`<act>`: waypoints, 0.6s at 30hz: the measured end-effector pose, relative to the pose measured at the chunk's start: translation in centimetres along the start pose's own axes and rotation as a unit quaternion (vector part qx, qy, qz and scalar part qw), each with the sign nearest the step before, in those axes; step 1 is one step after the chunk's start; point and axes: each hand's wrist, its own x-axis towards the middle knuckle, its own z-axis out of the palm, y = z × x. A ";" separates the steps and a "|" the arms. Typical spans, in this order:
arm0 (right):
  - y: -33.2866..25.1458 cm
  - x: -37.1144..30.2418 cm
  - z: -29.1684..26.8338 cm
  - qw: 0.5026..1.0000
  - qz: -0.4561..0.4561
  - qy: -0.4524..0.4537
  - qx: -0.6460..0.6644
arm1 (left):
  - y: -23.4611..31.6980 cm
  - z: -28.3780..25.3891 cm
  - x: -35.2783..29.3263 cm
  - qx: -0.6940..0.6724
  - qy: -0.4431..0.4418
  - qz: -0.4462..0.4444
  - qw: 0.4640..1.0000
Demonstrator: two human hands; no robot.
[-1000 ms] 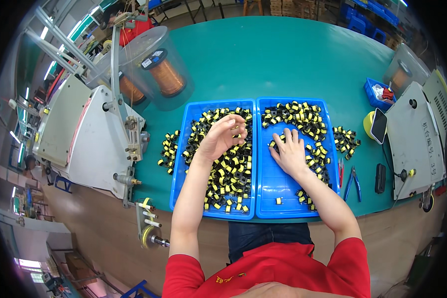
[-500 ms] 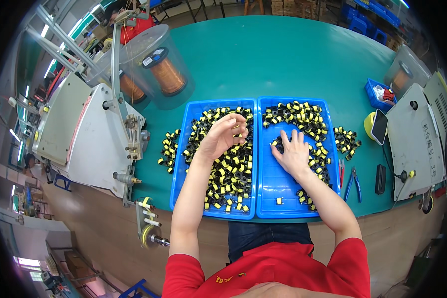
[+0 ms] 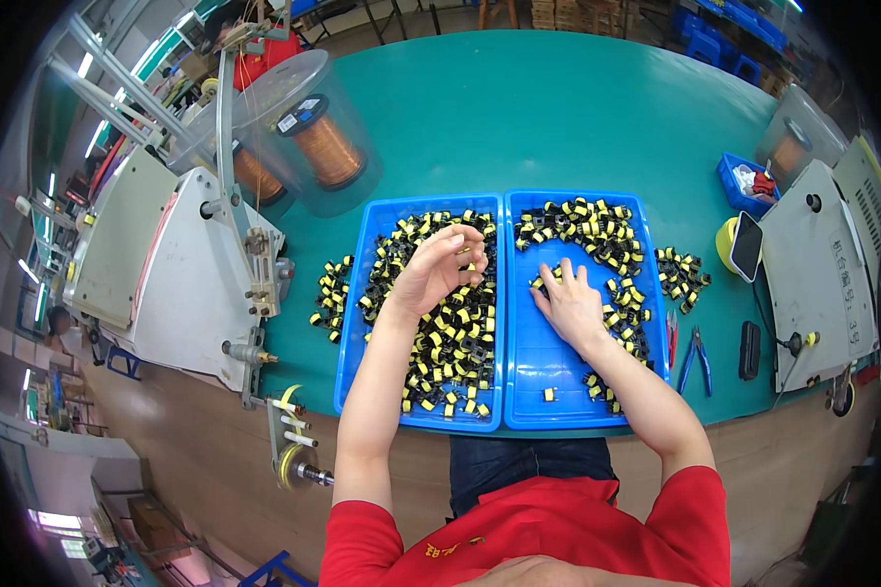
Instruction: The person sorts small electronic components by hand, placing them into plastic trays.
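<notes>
Two blue trays stand side by side before me. The left tray (image 3: 347,386) is heaped with small black coil bobbins (image 3: 450,342) banded in yellow. Over that heap, my left hand (image 3: 439,270) is loosely curved, with nothing visible in it. My right hand (image 3: 575,309) reaches into the right tray (image 3: 533,362), its fingers spread and pointing down at a few bobbins, partly hidden under the fingertips. More bobbins (image 3: 597,230) lie along that tray's far and right sides, and a single bobbin (image 3: 550,394) sits by itself near the front edge.
Loose bobbins flank the trays on the green table (image 3: 558,108). Blue-handled pliers (image 3: 695,362), a red-handled tool (image 3: 672,338) and a black case (image 3: 749,350) lie to the right. Machines stand on both sides, the left one (image 3: 186,284) near copper wire spools (image 3: 328,147).
My right hand has shifted slightly, its fingers drawn back a little toward me over the bobbins. My left hand stays almost where it was.
</notes>
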 end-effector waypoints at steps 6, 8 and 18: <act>0.1 0.0 0.3 1.000 -0.007 0.010 0.005 | -0.1 0.2 0.0 -0.006 0.005 -0.001 1.000; 0.1 0.0 0.3 1.000 -0.008 0.014 0.005 | -0.1 0.1 0.0 -0.006 0.004 -0.001 1.000; -0.2 0.5 -0.7 0.995 0.071 0.026 0.059 | -0.4 0.2 0.1 -0.002 -0.001 -0.018 1.000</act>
